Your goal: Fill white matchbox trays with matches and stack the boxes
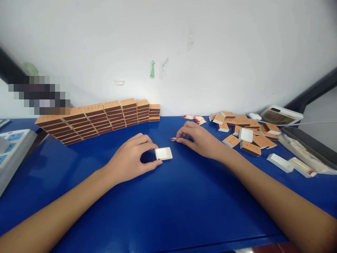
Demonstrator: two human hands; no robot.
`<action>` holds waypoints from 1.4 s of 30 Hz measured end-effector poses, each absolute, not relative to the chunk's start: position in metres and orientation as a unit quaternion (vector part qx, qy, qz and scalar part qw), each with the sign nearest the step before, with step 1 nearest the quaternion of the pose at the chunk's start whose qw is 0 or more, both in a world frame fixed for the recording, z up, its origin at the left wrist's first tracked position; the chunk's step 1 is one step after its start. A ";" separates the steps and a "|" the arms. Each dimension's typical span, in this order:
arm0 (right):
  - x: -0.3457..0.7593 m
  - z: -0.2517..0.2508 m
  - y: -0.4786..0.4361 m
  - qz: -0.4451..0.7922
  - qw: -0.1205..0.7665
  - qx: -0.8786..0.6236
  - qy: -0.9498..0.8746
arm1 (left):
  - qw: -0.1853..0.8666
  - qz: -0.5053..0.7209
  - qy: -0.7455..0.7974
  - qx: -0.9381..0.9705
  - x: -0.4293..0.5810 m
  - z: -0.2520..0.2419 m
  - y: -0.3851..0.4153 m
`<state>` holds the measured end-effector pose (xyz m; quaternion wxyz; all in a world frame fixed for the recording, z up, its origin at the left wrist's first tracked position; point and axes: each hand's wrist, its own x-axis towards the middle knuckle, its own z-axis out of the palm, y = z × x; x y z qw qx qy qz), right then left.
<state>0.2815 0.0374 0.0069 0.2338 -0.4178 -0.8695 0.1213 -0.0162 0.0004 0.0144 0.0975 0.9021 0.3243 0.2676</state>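
Note:
My left hand (135, 156) grips a small white matchbox tray (163, 153) by its left end, thumb at the near side and fingers at the far side. A red match tip shows at the tray's near left corner, and much of its floor is bare. To the right of the tray, my right hand (193, 137) pinches a few matches (173, 139) between thumb and fingers, their dark red heads pointing left. Behind that hand, a loose pile of matches (196, 119) lies near the wall.
Stacked matchboxes (105, 117) form a long row at the back left. On the right lie scattered matchboxes (250, 147), white trays (280, 162), one holding matches (302, 166), and a phone (281, 117) with a cable. A power strip (13, 151) stands at the left edge.

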 end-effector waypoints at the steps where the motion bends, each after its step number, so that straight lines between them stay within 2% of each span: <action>1: 0.281 0.006 0.037 0.123 0.235 -0.414 -0.871 | 0.098 0.268 0.325 0.902 -0.016 0.014 0.000; 16: 0.257 0.022 0.008 0.133 0.218 -0.409 -0.876 | 0.095 0.270 0.323 0.902 -0.015 0.013 0.001; 26: 0.229 0.016 -0.017 0.051 0.197 -0.370 -0.907 | 0.081 0.283 0.316 0.902 -0.014 0.013 0.001; 37: 0.271 0.016 0.023 0.072 0.264 -0.460 -0.845 | 0.080 0.268 0.326 0.903 -0.014 0.013 0.000; 42: 0.285 0.005 0.040 0.109 0.203 -0.475 -0.850 | 0.083 0.263 0.332 0.902 -0.015 0.014 -0.001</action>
